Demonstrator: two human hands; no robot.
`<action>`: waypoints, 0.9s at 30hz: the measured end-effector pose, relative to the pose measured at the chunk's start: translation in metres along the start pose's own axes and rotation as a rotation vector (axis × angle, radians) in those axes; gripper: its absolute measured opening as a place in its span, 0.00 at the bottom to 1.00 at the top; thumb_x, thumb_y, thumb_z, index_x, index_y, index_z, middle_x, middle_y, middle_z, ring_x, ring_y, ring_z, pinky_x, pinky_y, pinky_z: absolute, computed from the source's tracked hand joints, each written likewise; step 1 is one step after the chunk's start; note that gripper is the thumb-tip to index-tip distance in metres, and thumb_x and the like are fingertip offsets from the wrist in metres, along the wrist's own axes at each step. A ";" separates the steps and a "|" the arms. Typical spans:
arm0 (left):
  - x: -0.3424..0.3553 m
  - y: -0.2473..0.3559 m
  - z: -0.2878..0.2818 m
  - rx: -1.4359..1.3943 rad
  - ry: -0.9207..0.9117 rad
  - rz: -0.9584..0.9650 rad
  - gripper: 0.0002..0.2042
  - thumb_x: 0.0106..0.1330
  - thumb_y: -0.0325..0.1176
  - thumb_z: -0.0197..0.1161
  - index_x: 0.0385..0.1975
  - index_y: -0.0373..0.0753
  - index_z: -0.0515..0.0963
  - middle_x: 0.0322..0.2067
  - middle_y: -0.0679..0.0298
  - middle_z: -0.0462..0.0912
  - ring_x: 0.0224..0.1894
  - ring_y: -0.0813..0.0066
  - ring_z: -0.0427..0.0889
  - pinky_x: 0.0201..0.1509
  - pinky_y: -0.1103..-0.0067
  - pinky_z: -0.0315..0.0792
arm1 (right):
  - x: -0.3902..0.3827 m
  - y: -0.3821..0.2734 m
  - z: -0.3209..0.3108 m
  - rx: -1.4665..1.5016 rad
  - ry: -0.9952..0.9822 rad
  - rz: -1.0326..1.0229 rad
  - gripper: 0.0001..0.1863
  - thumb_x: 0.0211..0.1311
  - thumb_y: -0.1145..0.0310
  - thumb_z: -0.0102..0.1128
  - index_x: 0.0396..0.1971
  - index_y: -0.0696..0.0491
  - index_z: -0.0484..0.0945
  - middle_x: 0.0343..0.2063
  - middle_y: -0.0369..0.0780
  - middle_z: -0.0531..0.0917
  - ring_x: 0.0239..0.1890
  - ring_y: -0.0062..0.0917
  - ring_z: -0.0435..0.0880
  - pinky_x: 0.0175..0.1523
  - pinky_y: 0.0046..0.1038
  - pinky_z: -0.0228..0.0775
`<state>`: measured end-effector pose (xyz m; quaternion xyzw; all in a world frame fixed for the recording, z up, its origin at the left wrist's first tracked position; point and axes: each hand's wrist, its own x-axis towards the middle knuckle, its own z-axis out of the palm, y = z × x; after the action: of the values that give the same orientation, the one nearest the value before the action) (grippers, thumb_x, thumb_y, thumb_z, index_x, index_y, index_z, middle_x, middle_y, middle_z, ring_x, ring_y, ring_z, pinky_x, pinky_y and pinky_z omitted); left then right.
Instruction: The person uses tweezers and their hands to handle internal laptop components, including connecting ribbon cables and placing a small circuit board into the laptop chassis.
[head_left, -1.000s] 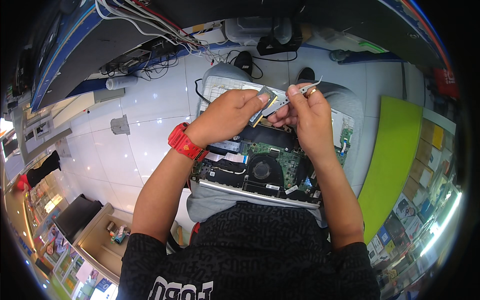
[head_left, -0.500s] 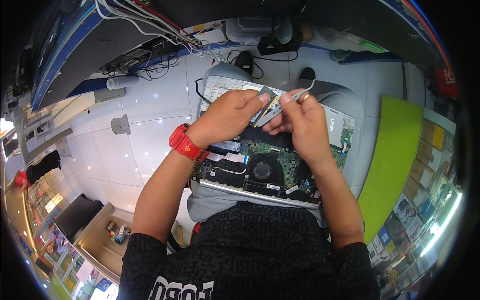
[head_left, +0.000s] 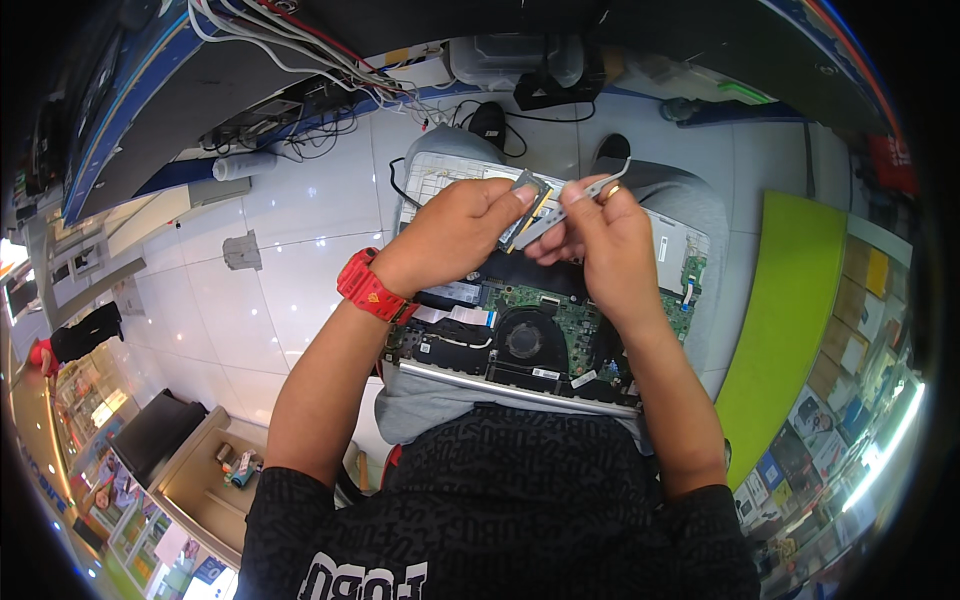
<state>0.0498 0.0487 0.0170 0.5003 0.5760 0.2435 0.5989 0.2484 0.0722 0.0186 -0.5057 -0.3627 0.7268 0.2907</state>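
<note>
Memory module (head_left: 524, 217): thin, flat and rectangular, with a dark face and a narrow gold-coloured edge, held in the air above an opened laptop base (head_left: 585, 330) lying across the lap. Just beside the gold edge, slim grey tweezers (head_left: 546, 226), smooth like metal, with small dark marks along the body and a curved tip turned away from the module. Inside the laptop base: a round black fan (head_left: 522, 340), green circuit board and a flat white ribbon cable (head_left: 470, 315) with blue end.

Left hand (head_left: 455, 230): reaching in from the lower left, thumb pressed on the module's face, pinching it firmly. Around the wrist, a thick red watch (head_left: 368, 285). Right hand (head_left: 612, 240): raised at a similar height, thumb and fingers pinching the tweezers, lower fingers curled toward the module.

Hidden: the left fingers under the module, and some middle parts of the laptop base, covered by both hands. Touching of tweezers and module, or only a narrow gap: cannot tell.
</note>
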 end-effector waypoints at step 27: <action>0.001 -0.005 0.000 0.039 0.003 0.044 0.23 0.83 0.47 0.53 0.34 0.31 0.81 0.23 0.55 0.79 0.27 0.67 0.76 0.37 0.70 0.72 | 0.022 -0.012 -0.019 -0.028 0.038 -0.058 0.16 0.81 0.59 0.57 0.45 0.60 0.73 0.25 0.43 0.86 0.28 0.27 0.90 0.32 0.23 0.82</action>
<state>0.0487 0.0473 0.0122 0.5241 0.5704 0.2462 0.5825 0.2600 0.1007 0.0125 -0.5126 -0.3818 0.7033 0.3113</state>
